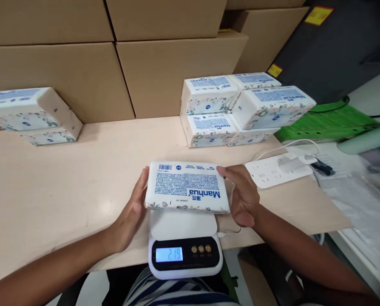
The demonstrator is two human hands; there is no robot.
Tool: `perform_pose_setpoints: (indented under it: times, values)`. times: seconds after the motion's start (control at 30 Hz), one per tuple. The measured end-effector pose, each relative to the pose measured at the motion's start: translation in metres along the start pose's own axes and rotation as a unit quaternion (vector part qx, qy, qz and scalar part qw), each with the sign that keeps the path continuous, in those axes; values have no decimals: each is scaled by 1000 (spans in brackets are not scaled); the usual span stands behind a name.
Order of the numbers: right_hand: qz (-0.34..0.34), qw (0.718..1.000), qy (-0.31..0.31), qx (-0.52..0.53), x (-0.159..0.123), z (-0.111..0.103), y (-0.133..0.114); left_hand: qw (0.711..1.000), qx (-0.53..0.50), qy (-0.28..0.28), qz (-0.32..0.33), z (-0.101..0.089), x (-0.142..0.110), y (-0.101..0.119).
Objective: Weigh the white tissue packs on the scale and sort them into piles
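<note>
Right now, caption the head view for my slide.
Left hand and right hand at either end of a Manhua pack over a white scale, its display reading 219.

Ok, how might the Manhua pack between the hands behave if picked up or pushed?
The Manhua pack will probably give a little when squeezed, as its edges look soft and rounded. Its boxy shape suggests it should roughly keep its form. Broad and flat-faced, it seems unlikely to roll.

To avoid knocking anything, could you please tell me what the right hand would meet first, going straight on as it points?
The right hand would meet the white, blue-printed rectangular pack, which it apparently touches.
</note>
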State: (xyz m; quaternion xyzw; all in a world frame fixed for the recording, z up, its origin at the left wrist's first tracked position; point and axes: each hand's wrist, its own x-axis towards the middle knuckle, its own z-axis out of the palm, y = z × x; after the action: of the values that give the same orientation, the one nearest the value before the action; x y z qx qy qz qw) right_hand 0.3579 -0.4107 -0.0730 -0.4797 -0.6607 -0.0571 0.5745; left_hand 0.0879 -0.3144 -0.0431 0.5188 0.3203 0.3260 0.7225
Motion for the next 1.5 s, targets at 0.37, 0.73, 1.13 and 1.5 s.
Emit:
perform_pose_setpoints:
  times: [0.37,0.73,1.13,1.5]
  values:
    - [240,942,-45,230,26,-9,5,995,48,-88,-21,-27,9,-2]
    - [366,878,-83,298,16,1,-4,997,60,-44,-19,-20,4,1]
    - [389,865,-89,304,4,-5,-12,989,52,-125,66,-19,5,3]
    - [361,894,-71,255,12,-7,-23,984,71,-132,95,-32,3,-14]
